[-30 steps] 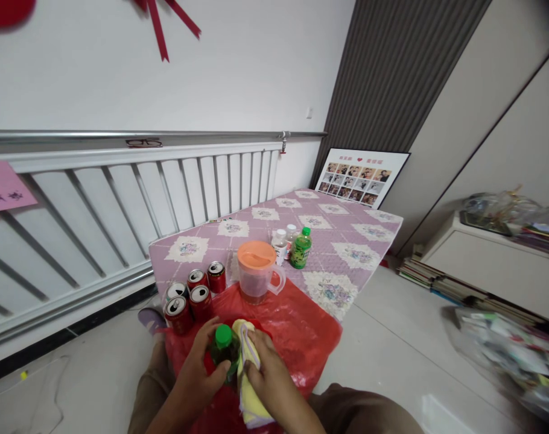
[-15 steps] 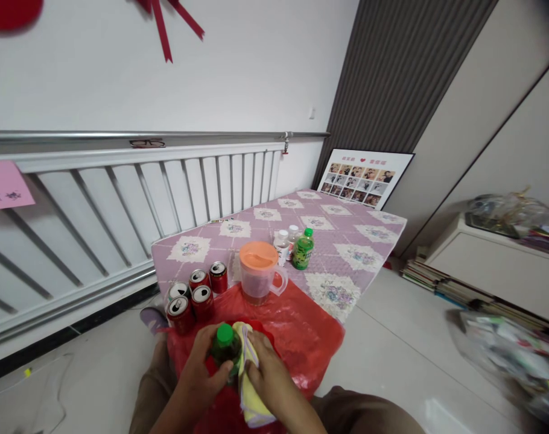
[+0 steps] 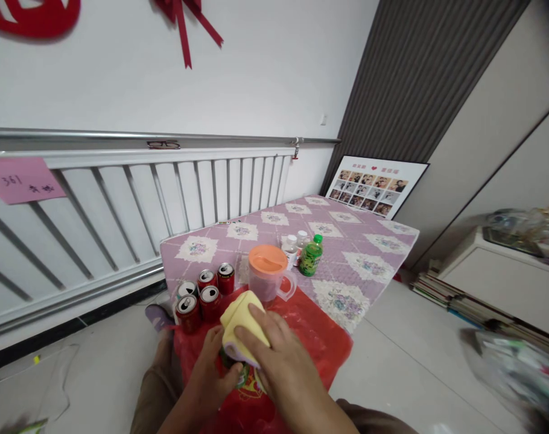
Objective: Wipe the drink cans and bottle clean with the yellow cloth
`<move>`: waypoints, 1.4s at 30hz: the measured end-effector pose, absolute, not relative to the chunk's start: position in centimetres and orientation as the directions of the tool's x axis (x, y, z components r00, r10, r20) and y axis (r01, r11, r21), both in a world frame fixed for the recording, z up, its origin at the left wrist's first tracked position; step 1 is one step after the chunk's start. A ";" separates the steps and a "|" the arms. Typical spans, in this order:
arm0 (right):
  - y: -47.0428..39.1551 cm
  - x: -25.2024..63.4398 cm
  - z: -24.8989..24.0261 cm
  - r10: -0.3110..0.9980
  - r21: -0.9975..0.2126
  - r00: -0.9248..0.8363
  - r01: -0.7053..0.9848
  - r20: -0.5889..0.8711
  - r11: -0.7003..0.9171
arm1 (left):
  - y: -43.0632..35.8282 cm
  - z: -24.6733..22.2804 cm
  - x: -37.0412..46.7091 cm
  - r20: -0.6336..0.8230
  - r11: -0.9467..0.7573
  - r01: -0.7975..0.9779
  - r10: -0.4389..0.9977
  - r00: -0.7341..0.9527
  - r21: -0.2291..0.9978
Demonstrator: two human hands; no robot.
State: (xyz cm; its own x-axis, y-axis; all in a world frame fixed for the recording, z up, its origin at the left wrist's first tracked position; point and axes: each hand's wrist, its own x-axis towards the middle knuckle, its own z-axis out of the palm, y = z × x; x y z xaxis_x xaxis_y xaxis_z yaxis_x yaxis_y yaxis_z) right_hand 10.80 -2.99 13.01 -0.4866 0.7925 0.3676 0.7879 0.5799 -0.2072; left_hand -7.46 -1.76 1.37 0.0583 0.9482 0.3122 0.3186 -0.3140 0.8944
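My left hand is closed round a green-labelled plastic bottle, held upright over the red plastic bag. Its cap and neck are hidden under a folded yellow cloth with a pale purple edge. My right hand presses that cloth down over the top of the bottle, fingers bent across it. Just beyond the hands stands a clear pitcher with an orange lid. To the left is a group of several opened drink cans, mostly red.
Behind the pitcher stand two white-capped bottles and a green drink bottle. A purple flowered cloth covers the table. A white radiator runs along the wall at left; a photo board leans at the far end.
My right hand has lifted the yellow cloth from the bottle's side onto its top, covering the green cap. My left hand still holds the bottle. The view has shifted slightly left.
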 end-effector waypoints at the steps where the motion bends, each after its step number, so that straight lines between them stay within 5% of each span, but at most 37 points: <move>1: -2.9 10.3 13.2 0.782 -0.156 -0.521 0.789 0.342 0.594 | -1.8 1.5 -7.4 0.309 -0.310 0.310 0.950 0.055 0.899; 4: -2.0 9.2 13.3 0.783 -0.094 -0.548 0.799 0.293 0.594 | -2.0 2.0 -7.3 0.289 -0.294 0.296 0.955 0.062 0.909; 10: -0.5 9.5 12.9 0.843 -0.170 -0.454 0.843 0.288 0.511 | -1.8 2.3 -7.5 0.273 -0.292 0.327 0.956 0.103 0.899; 21: -3.2 9.3 11.0 0.777 -0.083 -0.456 0.839 0.433 0.538 | -1.9 2.3 -7.3 0.244 -0.258 0.269 0.966 0.085 0.928; 31: -0.5 9.4 11.3 0.903 -0.525 -0.328 0.736 0.278 0.429 | -1.7 1.9 -7.4 0.323 -0.323 0.350 0.944 0.058 0.880; 42: -5.1 10.0 6.7 0.920 -0.469 -0.219 0.807 0.325 0.358 | -1.8 1.6 -7.4 0.316 -0.316 0.333 0.947 0.056 0.889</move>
